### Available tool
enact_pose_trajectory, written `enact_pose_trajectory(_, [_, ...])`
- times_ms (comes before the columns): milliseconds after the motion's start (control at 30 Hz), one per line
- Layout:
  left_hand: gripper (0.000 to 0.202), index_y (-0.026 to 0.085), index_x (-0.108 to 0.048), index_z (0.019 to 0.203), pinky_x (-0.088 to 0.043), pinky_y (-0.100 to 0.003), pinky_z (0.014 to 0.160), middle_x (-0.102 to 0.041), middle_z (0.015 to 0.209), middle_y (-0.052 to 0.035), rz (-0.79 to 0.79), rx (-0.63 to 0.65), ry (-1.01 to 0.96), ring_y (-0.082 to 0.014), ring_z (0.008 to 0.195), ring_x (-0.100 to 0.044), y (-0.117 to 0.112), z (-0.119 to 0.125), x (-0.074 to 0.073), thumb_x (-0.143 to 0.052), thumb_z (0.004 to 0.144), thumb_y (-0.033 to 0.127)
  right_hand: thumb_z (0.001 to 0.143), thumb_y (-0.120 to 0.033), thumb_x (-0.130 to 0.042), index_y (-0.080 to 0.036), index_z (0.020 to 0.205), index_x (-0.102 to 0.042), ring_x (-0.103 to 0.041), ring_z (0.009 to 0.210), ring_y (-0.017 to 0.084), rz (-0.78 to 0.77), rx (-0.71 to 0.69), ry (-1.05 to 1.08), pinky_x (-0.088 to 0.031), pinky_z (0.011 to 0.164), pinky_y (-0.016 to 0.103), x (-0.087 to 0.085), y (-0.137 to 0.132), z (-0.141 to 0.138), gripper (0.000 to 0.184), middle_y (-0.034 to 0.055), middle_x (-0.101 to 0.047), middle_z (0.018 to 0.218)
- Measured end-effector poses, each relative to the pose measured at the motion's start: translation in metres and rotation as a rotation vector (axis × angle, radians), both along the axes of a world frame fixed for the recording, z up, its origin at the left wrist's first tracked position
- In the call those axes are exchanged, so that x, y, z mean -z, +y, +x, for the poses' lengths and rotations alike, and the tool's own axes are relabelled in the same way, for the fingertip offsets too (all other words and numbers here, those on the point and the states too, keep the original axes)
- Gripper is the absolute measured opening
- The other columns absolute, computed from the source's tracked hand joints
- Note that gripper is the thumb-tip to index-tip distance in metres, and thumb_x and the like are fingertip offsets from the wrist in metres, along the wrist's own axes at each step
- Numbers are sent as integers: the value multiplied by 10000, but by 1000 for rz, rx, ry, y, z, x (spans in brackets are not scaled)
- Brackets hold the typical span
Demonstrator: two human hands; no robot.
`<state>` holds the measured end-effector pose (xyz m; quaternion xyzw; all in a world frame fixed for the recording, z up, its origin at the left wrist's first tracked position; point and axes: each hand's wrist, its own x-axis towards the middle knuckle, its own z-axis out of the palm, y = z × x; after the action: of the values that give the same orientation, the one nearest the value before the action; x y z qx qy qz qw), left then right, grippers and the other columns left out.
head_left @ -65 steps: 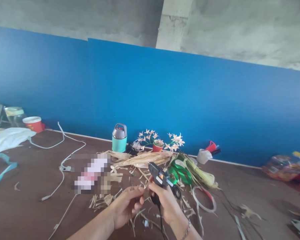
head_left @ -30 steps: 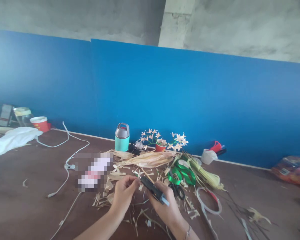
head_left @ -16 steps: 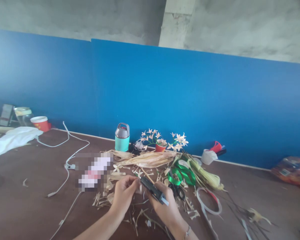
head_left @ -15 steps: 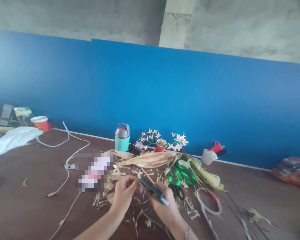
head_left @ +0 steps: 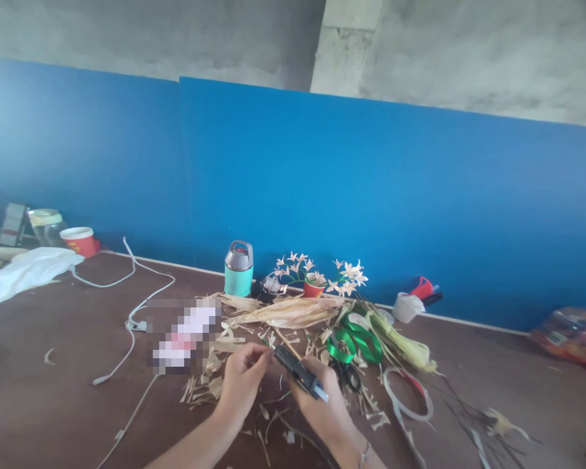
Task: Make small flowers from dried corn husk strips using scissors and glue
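Note:
My right hand [head_left: 328,405] is wrapped round a black hot glue gun [head_left: 293,366], with a pale glue stick [head_left: 321,393] poking out of its rear end. The gun's nozzle points up and left, close to the fingertips of my left hand [head_left: 241,381]. That hand is closed in a pinch; whatever lies between its fingers is too small to make out. Around both hands lie dried husk scraps [head_left: 202,384]. Black-handled scissors [head_left: 351,376] rest just right of the glue gun, below a loop of green ribbon [head_left: 342,345].
Behind the hands lie a long dried husk [head_left: 293,312] and a bundle of pale green stalks [head_left: 405,345]. White husk flowers [head_left: 349,279] stand in a red cup [head_left: 313,286] beside a turquoise flask [head_left: 239,280]. A roll of tape [head_left: 430,400] lies right; white cables [head_left: 131,348] run left.
Both hands and the glue gun keep nearly the same position. No clear change in what they hold is visible.

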<state>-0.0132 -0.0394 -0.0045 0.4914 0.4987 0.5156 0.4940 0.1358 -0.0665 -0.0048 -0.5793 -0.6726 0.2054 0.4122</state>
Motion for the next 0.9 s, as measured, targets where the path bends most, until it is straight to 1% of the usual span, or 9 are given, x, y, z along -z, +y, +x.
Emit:
enact_pose_trajectory(167, [256, 141, -639, 671, -420, -233, 524, -657, 615, -35, 9, 10, -43, -167, 570, -580, 2, 1, 10, -611, 682, 395, 724, -169, -517, -158, 629, -577, -523, 570, 136, 4, -17, 7, -391, 510, 208, 0, 0, 0, 113, 16, -596, 620])
enact_pose_trajectory(267, [260, 140, -635, 662, -407, -223, 499, -641, 590, -26, 9, -5, -55, -154, 535, -562, 2, 2, 12, -622, 672, 400, 729, -173, -514, -161, 620, -559, -521, 571, 137, 7, -12, -18, -396, 524, 211, 3, 1, 1, 118, 11, -578, 610])
enact_pose_trajectory(467, [268, 141, -631, 669, -392, -214, 477, -624, 574, -14, -1, -27, -61, -138, 504, -539, 2, 2, 12, -623, 673, 409, 729, -186, -507, -180, 579, -476, -498, 551, 133, -12, 13, -63, -380, 514, 215, 9, 2, 3, 153, -8, -528, 577])
enact_pose_trajectory(733, [264, 149, -635, 671, -425, -227, 516, -644, 614, -26, -11, -9, -66, -163, 567, -574, 1, 2, 11, -629, 671, 413, 716, -176, -506, -177, 576, -492, -507, 561, 137, -3, -3, -37, -381, 517, 213, 5, 2, 2, 140, -3, -542, 587])
enact_pose_trajectory(900, [261, 146, -633, 663, -412, -222, 498, -644, 613, -29, -11, -14, -63, -153, 548, -556, 1, 3, 9, -632, 671, 408, 718, -178, -508, -173, 582, -502, -496, 546, 130, 3, 6, -34, -382, 514, 214, 6, 1, 2, 136, -3, -540, 584])
